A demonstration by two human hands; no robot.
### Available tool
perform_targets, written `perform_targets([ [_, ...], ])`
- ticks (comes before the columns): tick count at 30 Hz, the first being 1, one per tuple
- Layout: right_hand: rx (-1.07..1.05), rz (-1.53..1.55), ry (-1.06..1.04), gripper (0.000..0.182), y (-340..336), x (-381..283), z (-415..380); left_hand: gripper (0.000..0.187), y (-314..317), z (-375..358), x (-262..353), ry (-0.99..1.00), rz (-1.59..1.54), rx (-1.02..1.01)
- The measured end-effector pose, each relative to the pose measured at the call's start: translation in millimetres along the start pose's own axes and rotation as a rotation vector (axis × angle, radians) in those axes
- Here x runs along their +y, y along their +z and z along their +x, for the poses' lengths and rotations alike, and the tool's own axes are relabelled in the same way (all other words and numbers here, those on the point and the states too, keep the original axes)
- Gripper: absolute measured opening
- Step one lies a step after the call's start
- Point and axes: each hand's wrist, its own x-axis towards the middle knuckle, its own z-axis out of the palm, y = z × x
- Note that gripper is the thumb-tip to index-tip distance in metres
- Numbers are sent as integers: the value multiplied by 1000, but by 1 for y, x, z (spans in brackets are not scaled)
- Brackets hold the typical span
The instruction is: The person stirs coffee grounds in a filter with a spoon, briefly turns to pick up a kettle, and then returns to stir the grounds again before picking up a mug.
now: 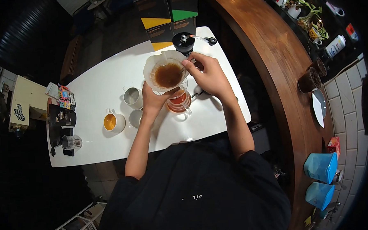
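A coffee dripper (184,84) with a white paper filter (151,66) is held over a glass server (179,108) that contains reddish-brown coffee. Brown liquid coffee with grounds (168,75) fills the lower part of the filter. My left hand (154,100) is closed around the dripper's left and lower side. At the filter's right rim, my right hand (209,75) pinches thumb against fingers; I cannot tell what is between them. A black hand grinder (183,42) with a crank stands just beyond the dripper.
A grey mug (132,97), a white mug with an orange inside (118,123) and a clear cup (135,118) stand left of the server. Black boxes (159,11) rise behind. A drinking glass (72,142) is far left; a wooden counter (272,70) curves along the right.
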Motion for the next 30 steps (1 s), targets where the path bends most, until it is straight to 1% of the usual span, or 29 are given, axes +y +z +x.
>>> perform_targets([
  [4,-7,16,-6,38,2,5,0,68,0,-1,1,-8,21,-15],
  [11,-45,46,25,37,4,15,1,72,2,-6,-20,-74,26,-28],
  [14,-43,53,17,36,7,21,2,71,4,-8,-25,-83,21,-18],
  [16,-21,89,-29,34,12,29,0,71,7,-9,-26,-80,11,-7],
  [20,-28,88,-39,32,17,39,-5,64,12,-18,-31,-78,24,3],
  [22,-27,55,-81,29,18,42,-9,62,16,-23,-37,-83,46,10],
  [25,-51,23,-49,28,16,39,-14,59,22,-30,-45,-88,74,49],
  [26,-56,21,-45,28,19,42,-15,57,24,-32,-47,-97,79,60],
  [28,-9,-1,-104,27,24,50,-17,55,27,-35,-47,-111,78,69],
  [30,-9,-10,-109,27,26,52,-19,54,28,-37,-46,-174,129,34],
])
